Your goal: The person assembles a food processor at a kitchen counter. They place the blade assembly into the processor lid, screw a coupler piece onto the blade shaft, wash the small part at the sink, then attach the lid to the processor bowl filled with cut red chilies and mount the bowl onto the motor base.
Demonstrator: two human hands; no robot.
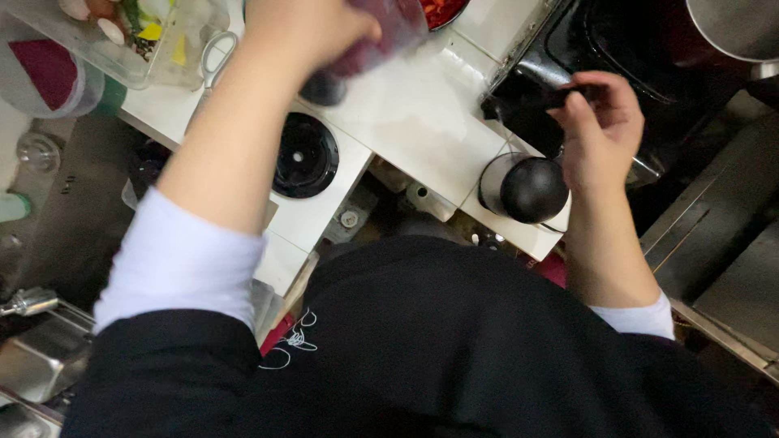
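My left hand (pixel 312 32) is raised at the top of the view and grips a clear jar (pixel 393 28) with dark reddish contents, tilted and blurred. Below it a round black appliance base (pixel 304 156) is set on the white counter (pixel 422 122). My right hand (pixel 604 130) is over the counter's right edge, fingers closed on a small black object (pixel 540 101) that I cannot identify. A black dome-topped cylinder (pixel 525 188) stands just below and left of that hand.
A clear tub of food scraps (pixel 122 40) and scissors (pixel 213 57) lie at the back left. A bowl of red food (pixel 442 10) sits at the top. A black stove (pixel 617 49) with a metal pot (pixel 734 28) is on the right, a steel sink (pixel 40 357) lower left.
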